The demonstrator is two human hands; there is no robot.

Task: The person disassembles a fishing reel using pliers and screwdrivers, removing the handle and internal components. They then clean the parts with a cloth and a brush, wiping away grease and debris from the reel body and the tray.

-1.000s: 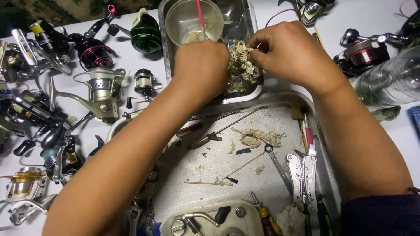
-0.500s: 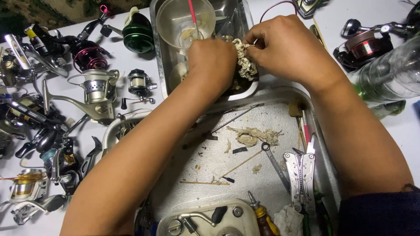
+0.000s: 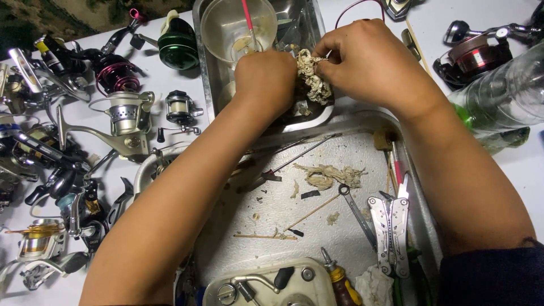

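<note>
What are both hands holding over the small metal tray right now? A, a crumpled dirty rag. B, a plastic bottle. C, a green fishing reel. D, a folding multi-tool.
A: the left hand and right hand both pinch a crumpled dirty rag between them above the small metal tray, while the multi-tool lies untouched in the larger tray.

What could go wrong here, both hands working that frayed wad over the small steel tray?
1. The frayed wad is shedding; fibres already litter the large tray and may foul parts nearby.
2. The left hand sits right by the clear cup holding a pink stick; a nudge might tip it.
3. The right hand could catch on the wad.
</note>
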